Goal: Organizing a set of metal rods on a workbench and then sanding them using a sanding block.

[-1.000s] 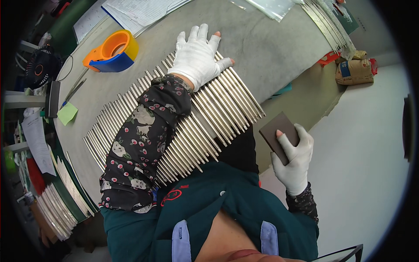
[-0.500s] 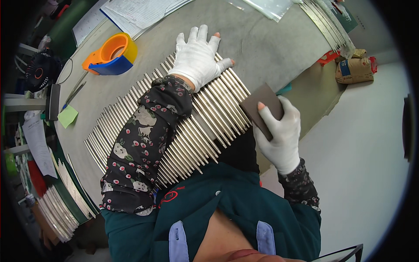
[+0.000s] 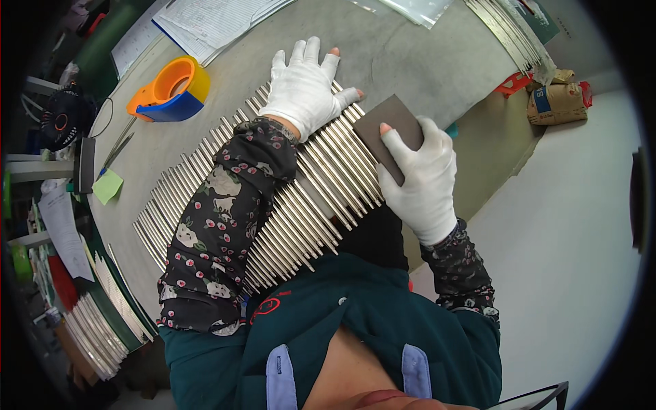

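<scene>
The metal rods (image 3: 345,157) lie side by side in a broad row on the grey table (image 3: 444,61), their near ends reaching toward the person's body. The left hand (image 3: 297,92), in a white glove with bare thumb and forefinger tips, rests flat over their far ends, fingers spread and gripping nothing. Its flowered sleeve (image 3: 222,205) crosses the row and hides much of the middle. The right hand (image 3: 425,181), gloved likewise, grasps a flat brown block (image 3: 400,116) at the right edge of the row; whether the block touches the outermost rod is hard to tell.

Left of the rods, well apart, stands an orange and blue tape dispenser (image 3: 171,109), with papers (image 3: 212,24) beyond it. A green sticky note (image 3: 107,185) lies near the table's left edge, just beside a slim metal tool (image 3: 117,152). At the far side are a clear plastic bag (image 3: 424,8) and, to its right, a bundle of thin strips (image 3: 499,31). A brown sack (image 3: 557,106) sits off the table's right end. A dark fan (image 3: 61,119) stands at far left, and more bundled rods (image 3: 96,338) show below it.
</scene>
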`<state>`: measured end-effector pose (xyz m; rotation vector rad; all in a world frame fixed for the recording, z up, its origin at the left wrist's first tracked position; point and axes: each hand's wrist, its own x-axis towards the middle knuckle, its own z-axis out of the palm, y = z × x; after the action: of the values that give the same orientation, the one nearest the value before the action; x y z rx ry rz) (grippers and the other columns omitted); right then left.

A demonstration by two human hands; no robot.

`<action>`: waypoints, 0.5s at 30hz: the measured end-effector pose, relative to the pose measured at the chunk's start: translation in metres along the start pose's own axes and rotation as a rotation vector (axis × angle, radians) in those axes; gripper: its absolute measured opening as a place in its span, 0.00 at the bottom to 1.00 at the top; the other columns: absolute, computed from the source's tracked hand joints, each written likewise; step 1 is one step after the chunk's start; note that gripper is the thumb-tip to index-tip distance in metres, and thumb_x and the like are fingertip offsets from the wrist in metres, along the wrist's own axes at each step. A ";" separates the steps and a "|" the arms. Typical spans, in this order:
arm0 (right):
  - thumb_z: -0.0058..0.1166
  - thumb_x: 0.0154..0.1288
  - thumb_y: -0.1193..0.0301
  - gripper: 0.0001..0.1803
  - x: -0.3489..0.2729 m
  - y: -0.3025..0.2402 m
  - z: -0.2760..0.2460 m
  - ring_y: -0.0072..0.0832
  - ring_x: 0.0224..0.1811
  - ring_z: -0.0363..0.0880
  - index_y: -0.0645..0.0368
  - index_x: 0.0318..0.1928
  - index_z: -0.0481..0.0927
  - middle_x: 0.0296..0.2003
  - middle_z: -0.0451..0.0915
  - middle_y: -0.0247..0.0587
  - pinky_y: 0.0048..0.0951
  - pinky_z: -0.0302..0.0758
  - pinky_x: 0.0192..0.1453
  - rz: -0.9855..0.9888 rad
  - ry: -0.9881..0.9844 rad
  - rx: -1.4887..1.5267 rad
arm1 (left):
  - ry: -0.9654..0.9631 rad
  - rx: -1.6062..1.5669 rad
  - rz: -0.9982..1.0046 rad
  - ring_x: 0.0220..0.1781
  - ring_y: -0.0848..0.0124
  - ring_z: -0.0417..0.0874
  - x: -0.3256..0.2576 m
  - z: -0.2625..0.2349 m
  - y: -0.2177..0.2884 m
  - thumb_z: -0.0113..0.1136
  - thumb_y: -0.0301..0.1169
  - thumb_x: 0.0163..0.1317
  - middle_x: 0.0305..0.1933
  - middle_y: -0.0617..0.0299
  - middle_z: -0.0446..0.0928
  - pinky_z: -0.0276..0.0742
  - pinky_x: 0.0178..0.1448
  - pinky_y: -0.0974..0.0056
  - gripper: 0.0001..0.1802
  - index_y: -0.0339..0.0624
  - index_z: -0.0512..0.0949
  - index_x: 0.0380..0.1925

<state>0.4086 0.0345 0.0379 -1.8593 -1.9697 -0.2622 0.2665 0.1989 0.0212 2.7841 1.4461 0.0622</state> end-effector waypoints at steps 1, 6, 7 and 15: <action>0.63 0.45 0.71 0.27 -0.008 0.005 -0.006 0.48 0.50 0.70 0.47 0.52 0.79 0.52 0.69 0.54 0.43 0.71 0.51 0.003 -0.025 0.050 | 0.010 0.002 0.009 0.75 0.52 0.54 -0.002 0.002 -0.002 0.43 0.66 0.62 0.71 0.43 0.57 0.50 0.74 0.43 0.45 0.43 0.62 0.68; 0.64 0.41 0.76 0.28 -0.071 0.031 -0.059 0.48 0.51 0.69 0.50 0.49 0.80 0.53 0.69 0.52 0.43 0.70 0.55 0.087 -0.212 -0.023 | 0.017 0.011 -0.008 0.75 0.52 0.54 -0.004 0.006 -0.002 0.43 0.66 0.62 0.72 0.43 0.56 0.50 0.74 0.44 0.45 0.42 0.62 0.68; 0.64 0.41 0.76 0.28 -0.076 0.035 -0.060 0.48 0.51 0.69 0.50 0.49 0.80 0.53 0.69 0.52 0.43 0.70 0.55 0.088 -0.212 -0.021 | 0.016 0.013 -0.007 0.75 0.52 0.54 -0.003 0.008 -0.003 0.43 0.66 0.62 0.72 0.43 0.56 0.50 0.74 0.44 0.45 0.42 0.62 0.68; 0.65 0.40 0.73 0.29 -0.091 0.016 -0.054 0.48 0.53 0.68 0.48 0.50 0.79 0.55 0.67 0.51 0.43 0.68 0.56 0.125 -0.183 0.169 | 0.287 -0.078 0.211 0.76 0.51 0.50 -0.022 0.006 -0.032 0.49 0.60 0.63 0.74 0.47 0.52 0.43 0.76 0.42 0.40 0.46 0.62 0.68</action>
<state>0.4358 -0.0686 0.0460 -1.9438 -1.9140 0.1115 0.2280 0.1993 0.0141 2.9429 1.1535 0.5274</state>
